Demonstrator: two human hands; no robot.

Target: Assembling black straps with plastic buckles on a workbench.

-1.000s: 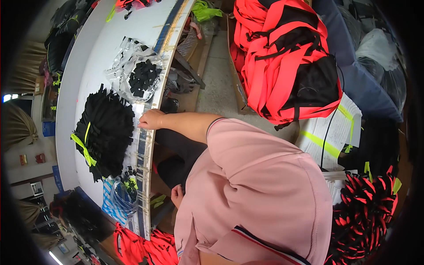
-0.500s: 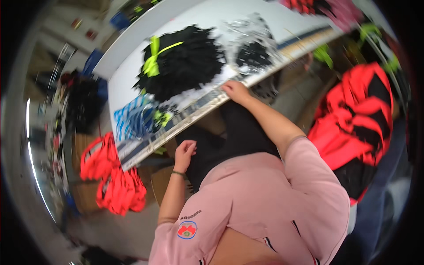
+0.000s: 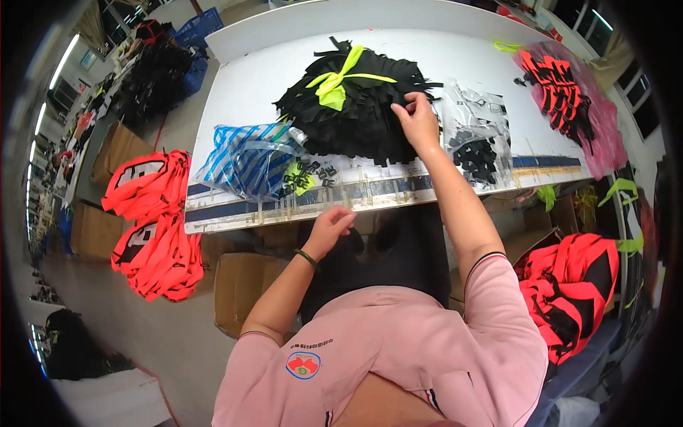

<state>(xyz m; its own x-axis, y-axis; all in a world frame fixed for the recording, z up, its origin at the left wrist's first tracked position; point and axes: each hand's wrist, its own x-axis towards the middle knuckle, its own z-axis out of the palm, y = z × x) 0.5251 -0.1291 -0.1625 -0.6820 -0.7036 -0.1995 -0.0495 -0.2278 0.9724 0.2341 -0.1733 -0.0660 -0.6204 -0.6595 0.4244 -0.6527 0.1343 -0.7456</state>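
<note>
Around the white table [image 3: 245, 89], this workroom is full of cloth: red and black cloth [image 3: 160, 256] hangs low on the left side, and a red and black pile [image 3: 569, 285] lies on the right, near the floor. On the table, black strips [image 3: 356, 135] make one big heap near the middle, with a yellow-green ribbon [image 3: 332, 92] lying on top.

Compared with half a second before, the right hand [image 3: 418, 122] is no longer at the front edge; it is now above the right part of the heap. Its thumb and forefinger are bent and near each other, but I cannot tell if they pinch a strip. The left hand [image 3: 332, 226] is higher too, now just at the front edge, fingers half curled; nothing shows in it, though its palm is hidden.

The body also faces the table more squarely now. In my judgement, this change puts the strips within easy reach of the right hand, while the left hand is not yet on them.

Just right of the heap lies a clear bag [image 3: 473, 107] with small black pieces; at left are a blue-striped bag [image 3: 245, 160] and some small black buckles [image 3: 309, 178].
</note>
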